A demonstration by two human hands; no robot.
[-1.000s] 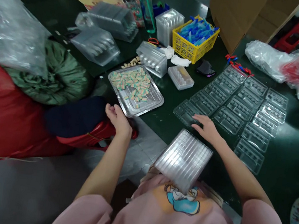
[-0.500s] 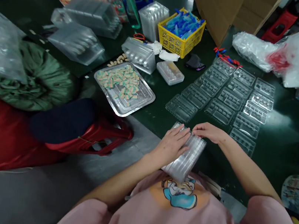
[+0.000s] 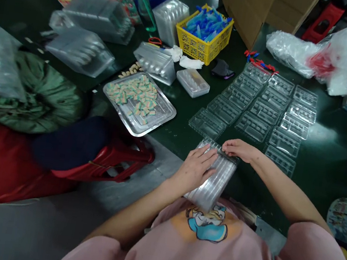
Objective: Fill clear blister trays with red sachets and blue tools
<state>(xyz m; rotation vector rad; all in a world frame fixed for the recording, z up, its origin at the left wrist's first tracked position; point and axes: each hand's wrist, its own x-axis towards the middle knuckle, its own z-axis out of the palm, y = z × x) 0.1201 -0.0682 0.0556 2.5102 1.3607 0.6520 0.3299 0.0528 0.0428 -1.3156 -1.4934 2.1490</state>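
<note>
A stack of clear plastic trays (image 3: 218,176) lies at the table's near edge, against my shirt. My left hand (image 3: 196,168) rests on its upper left part with the fingers spread a little. At the stack's far right corner, my right hand (image 3: 237,149) pinches the rim of the top tray. Beyond the hands, several clear compartment trays (image 3: 254,124) lie in rows on the dark green table. A metal tray (image 3: 166,113) with many small pastel pieces (image 3: 145,99) stands to the left.
A yellow basket (image 3: 202,47) of blue items stands at the back, near a cardboard box (image 3: 243,10). More clear tray stacks (image 3: 84,51) are at the left. A red stool (image 3: 116,160) is beside the table. At the right are a plastic bag (image 3: 289,51) and a tub (image 3: 342,220).
The view has shifted slightly. Both hands keep nearly the same place on the stack, and the far edge of the top tray looks slightly lifted at my right fingers.
</note>
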